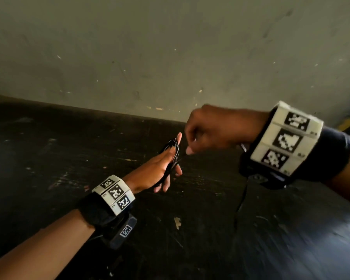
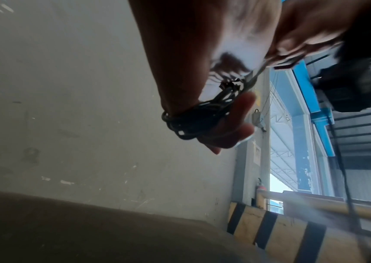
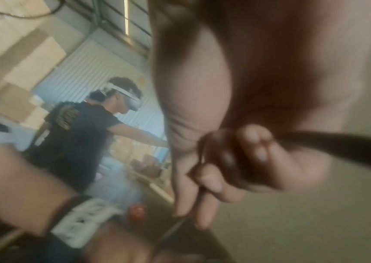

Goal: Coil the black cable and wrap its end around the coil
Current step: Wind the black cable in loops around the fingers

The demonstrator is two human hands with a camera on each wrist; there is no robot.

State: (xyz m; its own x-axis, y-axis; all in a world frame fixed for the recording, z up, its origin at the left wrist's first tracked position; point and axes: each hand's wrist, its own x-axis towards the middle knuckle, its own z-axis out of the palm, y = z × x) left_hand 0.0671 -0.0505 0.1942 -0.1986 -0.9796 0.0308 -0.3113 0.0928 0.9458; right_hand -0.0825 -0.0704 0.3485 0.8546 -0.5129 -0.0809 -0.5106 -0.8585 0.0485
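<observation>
The black cable is wound into a thin coil [image 1: 173, 147] around the fingers of my left hand [image 1: 168, 160], held out above the dark table with the thumb lying along the strands. In the left wrist view the coil [image 2: 193, 122] loops round the lightly bent fingers. My right hand [image 1: 190, 150] hovers just right of the coil, fingers curled, pinching a short strand of the cable that runs from the coil's middle. That strand [image 2: 255, 76] shows taut toward the blurred right hand [image 2: 287, 58]. The right wrist view is blurred; curled fingers [image 3: 211, 179] show there.
A worn dark table [image 1: 89, 142] runs up to a scuffed grey wall [image 1: 170, 57]. A thin wire [image 1: 240, 203] hangs from the right wrist device. A yellow-and-black striped barrier [image 2: 292, 231] stands to the right. Another person wearing a headset [image 3: 85, 128] stands in the background.
</observation>
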